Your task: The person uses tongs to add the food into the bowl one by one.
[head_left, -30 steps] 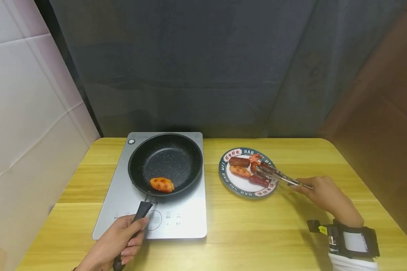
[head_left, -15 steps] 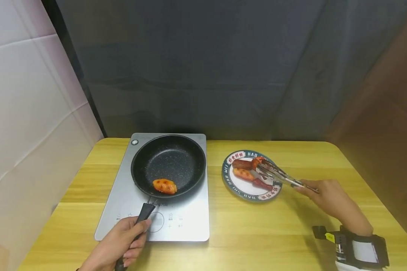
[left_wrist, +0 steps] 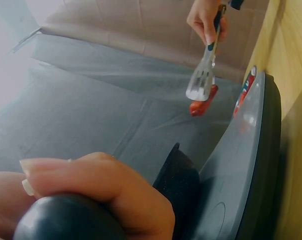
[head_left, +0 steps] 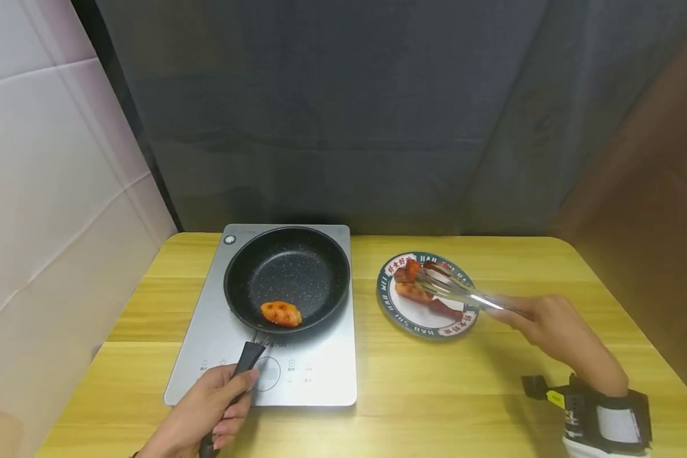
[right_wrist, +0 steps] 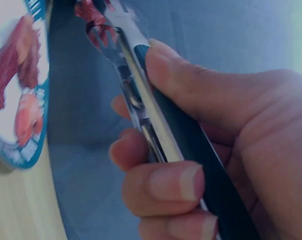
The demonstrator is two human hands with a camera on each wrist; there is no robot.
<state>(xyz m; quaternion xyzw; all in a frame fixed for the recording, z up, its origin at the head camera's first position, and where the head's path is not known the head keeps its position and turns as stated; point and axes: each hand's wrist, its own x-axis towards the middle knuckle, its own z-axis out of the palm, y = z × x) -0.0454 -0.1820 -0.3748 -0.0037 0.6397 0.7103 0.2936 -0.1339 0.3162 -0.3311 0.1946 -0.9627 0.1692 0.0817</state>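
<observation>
My left hand (head_left: 213,405) grips the black handle (head_left: 249,358) of a frying pan (head_left: 298,270). A browned chicken wing (head_left: 281,314) lies in the pan, close to the handle side. My right hand (head_left: 552,326) grips metal tongs (head_left: 460,292) with dark grips. Between the tongs' tips is a red sausage (left_wrist: 203,105), raised above the plate in the left wrist view. In the head view it overlaps the far left part of the patterned plate (head_left: 390,310). Another chicken wing (head_left: 413,292) and a dark red strip of meat (head_left: 446,310) lie on that plate.
Under the pan is a silver induction cooker (head_left: 326,381) with touch controls at its front. An orange-pink piece (right_wrist: 28,120) is on the plate in the right wrist view. A grey cloth (head_left: 343,127) hangs behind the wooden table (head_left: 412,394).
The tongs have lifted the red sausage off its place among the food and carried it left across the plate. My left hand keeps its hold on the pan handle.
</observation>
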